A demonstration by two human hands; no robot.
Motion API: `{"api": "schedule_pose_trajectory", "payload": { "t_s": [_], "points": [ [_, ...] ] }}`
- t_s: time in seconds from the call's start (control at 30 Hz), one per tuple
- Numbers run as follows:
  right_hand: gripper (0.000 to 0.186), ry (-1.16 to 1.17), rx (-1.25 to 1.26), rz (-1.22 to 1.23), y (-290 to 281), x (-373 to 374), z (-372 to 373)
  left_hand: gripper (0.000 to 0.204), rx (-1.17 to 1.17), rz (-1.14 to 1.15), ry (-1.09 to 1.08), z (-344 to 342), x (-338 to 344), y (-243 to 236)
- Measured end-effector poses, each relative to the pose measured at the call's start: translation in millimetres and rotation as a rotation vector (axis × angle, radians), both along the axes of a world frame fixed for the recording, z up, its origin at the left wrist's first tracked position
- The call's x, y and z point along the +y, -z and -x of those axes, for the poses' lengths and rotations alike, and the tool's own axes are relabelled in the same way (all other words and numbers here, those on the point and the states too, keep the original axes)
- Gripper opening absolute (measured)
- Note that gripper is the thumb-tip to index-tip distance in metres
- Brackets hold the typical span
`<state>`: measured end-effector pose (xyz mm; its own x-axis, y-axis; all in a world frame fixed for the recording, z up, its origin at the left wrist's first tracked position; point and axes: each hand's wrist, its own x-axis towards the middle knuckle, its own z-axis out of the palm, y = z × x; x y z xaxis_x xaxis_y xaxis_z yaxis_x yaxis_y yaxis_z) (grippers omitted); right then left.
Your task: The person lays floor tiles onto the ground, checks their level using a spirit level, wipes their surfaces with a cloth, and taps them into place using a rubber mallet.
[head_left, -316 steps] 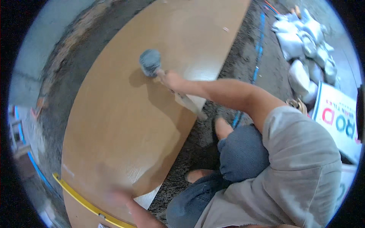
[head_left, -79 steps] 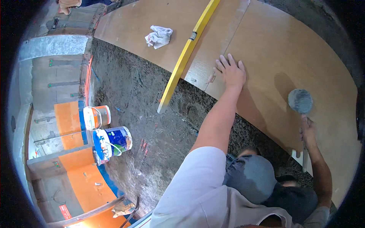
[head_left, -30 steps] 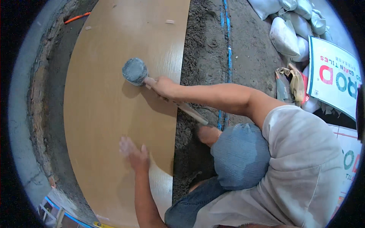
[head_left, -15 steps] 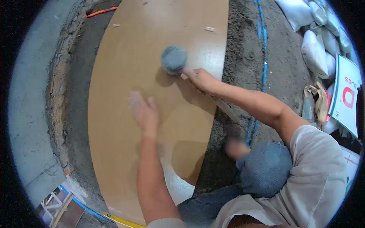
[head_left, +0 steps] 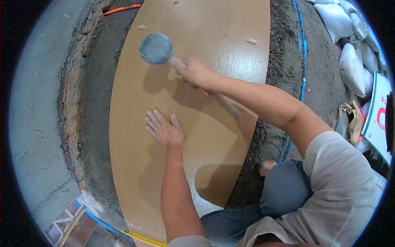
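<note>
My right hand (head_left: 197, 74) grips the wooden handle of a mallet (head_left: 156, 48) with a round grey head, held over a long, smooth, wood-coloured panel (head_left: 214, 33) with a curved left edge. Lower on the panel, my left hand (head_left: 164, 129) lies palm down with its fingers spread. Small pale strips (head_left: 251, 41) sit on the upper part of the panel. A yellow level (head_left: 140, 237) shows at the bottom edge.
Rough grey mortar (head_left: 282, 66) runs along the panel's right side with blue pipes (head_left: 303, 86). White sacks (head_left: 353, 70) and a printed board (head_left: 374, 119) lie at right. A concrete ledge (head_left: 41, 123) borders the left; an orange pipe (head_left: 121, 9) shows at top.
Compared with half a second ago, the mallet has swung up and left across the panel. My left hand, blurred before, rests flat. The view has shifted, moving the panel rightward in the picture.
</note>
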<state>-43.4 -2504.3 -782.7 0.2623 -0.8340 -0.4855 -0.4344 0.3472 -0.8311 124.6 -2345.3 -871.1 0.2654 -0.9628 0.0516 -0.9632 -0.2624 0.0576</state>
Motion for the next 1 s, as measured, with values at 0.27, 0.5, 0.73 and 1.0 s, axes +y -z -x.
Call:
{"api": "schedule_pose_trajectory", "payload": {
  "t_s": [0.27,0.5,0.73,1.0],
  "points": [
    [0.063,-0.016,0.045,-0.052,24.0,-42.4,-31.1,0.066,-0.003,0.000,0.037,1.3,2.7,0.8],
    [0.066,0.130,0.023,0.108,26.8,-19.8,16.8,0.063,-0.074,0.068,0.049,3.0,4.0,4.9],
    [0.066,0.204,-0.008,0.069,21.4,6.1,67.5,0.065,-0.077,0.091,0.069,0.7,4.4,6.3],
    [0.066,0.200,-0.013,0.005,5.4,49.8,107.7,0.065,-0.103,0.010,0.030,0.7,1.9,5.2]
  ]
}}
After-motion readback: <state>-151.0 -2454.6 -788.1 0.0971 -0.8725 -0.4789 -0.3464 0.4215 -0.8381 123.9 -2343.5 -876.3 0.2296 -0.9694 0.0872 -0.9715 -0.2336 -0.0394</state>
